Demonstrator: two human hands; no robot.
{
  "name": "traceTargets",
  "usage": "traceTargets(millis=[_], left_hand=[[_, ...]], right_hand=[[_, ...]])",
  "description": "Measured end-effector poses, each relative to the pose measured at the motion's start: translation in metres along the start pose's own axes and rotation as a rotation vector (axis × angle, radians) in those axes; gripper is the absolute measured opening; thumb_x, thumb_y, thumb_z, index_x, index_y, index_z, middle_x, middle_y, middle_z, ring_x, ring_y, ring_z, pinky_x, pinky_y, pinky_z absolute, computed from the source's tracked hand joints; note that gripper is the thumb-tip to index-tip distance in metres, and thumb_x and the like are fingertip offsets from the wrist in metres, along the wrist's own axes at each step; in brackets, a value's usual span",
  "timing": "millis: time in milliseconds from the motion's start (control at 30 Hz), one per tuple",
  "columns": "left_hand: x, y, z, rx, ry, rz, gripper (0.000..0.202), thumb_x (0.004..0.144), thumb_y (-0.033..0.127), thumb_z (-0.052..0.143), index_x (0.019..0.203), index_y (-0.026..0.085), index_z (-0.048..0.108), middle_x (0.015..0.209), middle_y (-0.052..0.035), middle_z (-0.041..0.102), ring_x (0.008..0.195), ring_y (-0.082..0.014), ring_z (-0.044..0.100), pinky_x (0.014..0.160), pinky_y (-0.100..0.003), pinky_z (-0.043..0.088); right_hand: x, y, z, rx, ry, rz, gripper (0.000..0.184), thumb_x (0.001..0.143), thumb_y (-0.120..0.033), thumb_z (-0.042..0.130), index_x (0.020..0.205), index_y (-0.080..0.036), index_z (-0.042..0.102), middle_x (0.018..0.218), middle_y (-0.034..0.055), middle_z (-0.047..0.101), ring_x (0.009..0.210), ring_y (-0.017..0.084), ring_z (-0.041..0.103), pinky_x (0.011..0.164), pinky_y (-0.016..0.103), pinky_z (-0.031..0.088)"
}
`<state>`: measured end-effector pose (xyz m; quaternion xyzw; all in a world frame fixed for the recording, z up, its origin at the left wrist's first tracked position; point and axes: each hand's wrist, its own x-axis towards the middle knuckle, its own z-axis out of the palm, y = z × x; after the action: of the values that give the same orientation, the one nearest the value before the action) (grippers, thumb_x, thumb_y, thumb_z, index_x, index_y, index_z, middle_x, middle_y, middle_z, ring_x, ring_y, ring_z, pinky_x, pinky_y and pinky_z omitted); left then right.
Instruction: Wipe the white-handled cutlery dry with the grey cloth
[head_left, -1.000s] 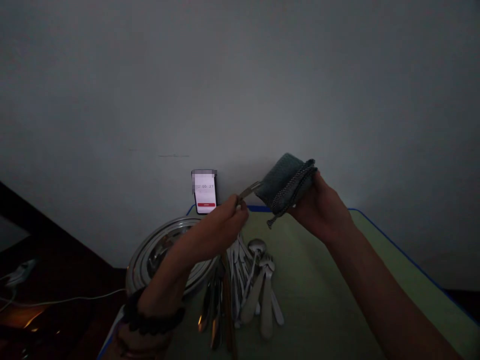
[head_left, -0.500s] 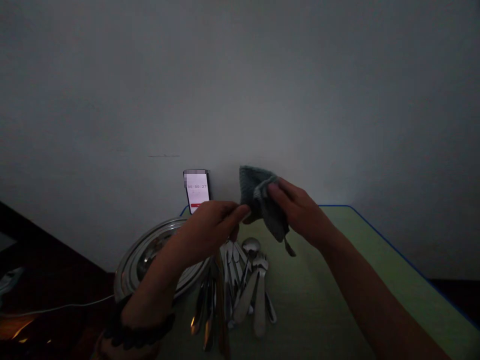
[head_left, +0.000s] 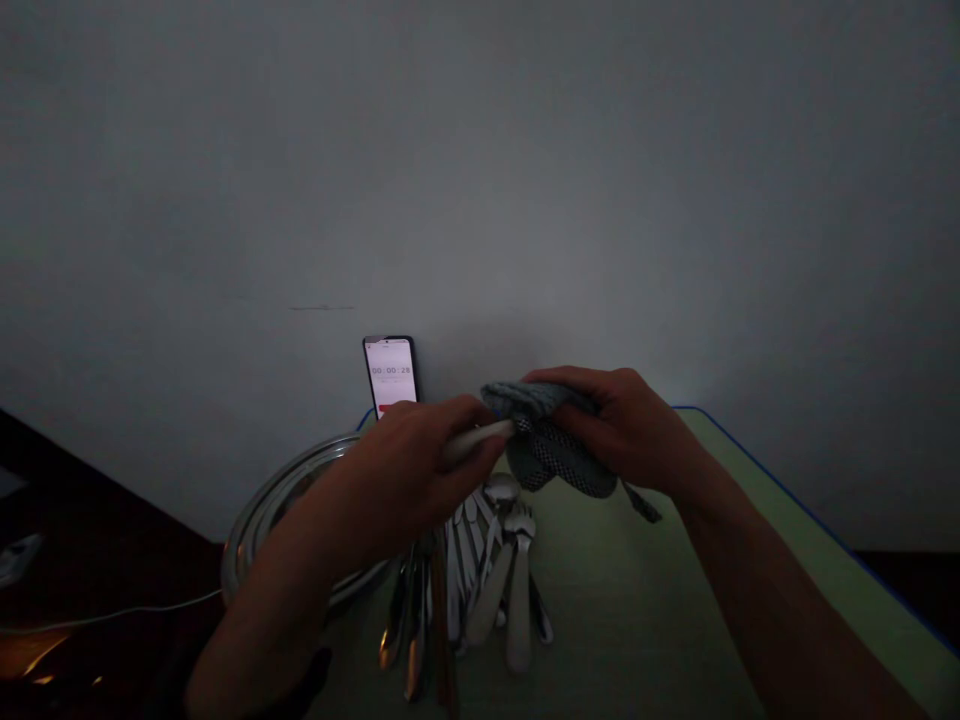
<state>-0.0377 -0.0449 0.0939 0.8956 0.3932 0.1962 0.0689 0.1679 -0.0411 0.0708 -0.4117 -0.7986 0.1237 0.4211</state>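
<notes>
Right, both hands are up above the desk [head_left: 637,610], nearly meeting. The left hand [head_left: 405,465] has its grip clamped on a pale-handled utensil [head_left: 474,442], the visible end aimed rightward into a folded grey-green cloth [head_left: 566,462]. Over on the other side, the right hand [head_left: 630,430] has its grip closed on that same cloth, thumb and fingers bunching it, a short tab [head_left: 643,503] dangling free at the lower corner. Utensil and cloth look to be touching in mid-air; the utensil's head is hidden, so fork or spoon cannot be told.

Good technique from here, one would judge: keep the left hold firm and steady, let the cloth wrap all round the handle, and press evenly while wiping lengthwise, turning the utensil so no face is missed. Watch that loose tab; it could snag!

Down below, just under the left hand, a fan of cutlery [head_left: 517,610] lies with brown chopsticks [head_left: 444,650] alongside. The round steel dish [head_left: 244,540] sits to the left, partly covered by the forearm, and behind it a phone [head_left: 391,372] leans near the wall [head_left: 480,180], its display lit.
</notes>
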Motion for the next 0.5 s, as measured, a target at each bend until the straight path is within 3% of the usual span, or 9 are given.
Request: traceTargets(millis=[133, 267, 500], left_hand=[[0.0, -0.009, -0.003, -0.03, 0.004, 0.022, 0.025, 0.084, 0.039, 0.045, 0.092, 0.021, 0.062, 0.064, 0.0035, 0.063, 0.051, -0.0079, 0.054, 0.05, -0.019, 0.034], [0.001, -0.013, -0.006, -0.028, 0.062, -0.024, 0.026, 0.076, 0.044, 0.055, 0.08, 0.019, 0.064, 0.053, 0.0051, 0.058, 0.044, -0.0064, 0.049, 0.047, -0.018, 0.032], [0.005, 0.0, 0.005, -0.028, 0.027, -0.104, 0.027, 0.077, 0.044, 0.052, 0.072, 0.018, 0.058, 0.053, 0.0047, 0.055, 0.045, -0.0073, 0.047, 0.046, -0.019, 0.03]], right_hand=[[-0.001, 0.002, -0.004, 0.095, -0.113, -0.007, 0.037, 0.08, -0.01, 0.046, 0.111, -0.022, 0.06, 0.103, -0.001, 0.066, 0.09, 0.013, 0.061, 0.08, 0.026, 0.048], [-0.003, 0.006, -0.009, 0.229, -0.258, 0.008, 0.046, 0.078, -0.011, 0.048, 0.12, -0.03, 0.053, 0.106, -0.0026, 0.065, 0.088, 0.015, 0.062, 0.074, 0.028, 0.05], [-0.001, 0.01, -0.001, 0.242, -0.147, 0.111, 0.028, 0.069, -0.022, 0.065, 0.097, -0.024, 0.068, 0.077, -0.0016, 0.068, 0.065, 0.015, 0.06, 0.056, 0.026, 0.046]])
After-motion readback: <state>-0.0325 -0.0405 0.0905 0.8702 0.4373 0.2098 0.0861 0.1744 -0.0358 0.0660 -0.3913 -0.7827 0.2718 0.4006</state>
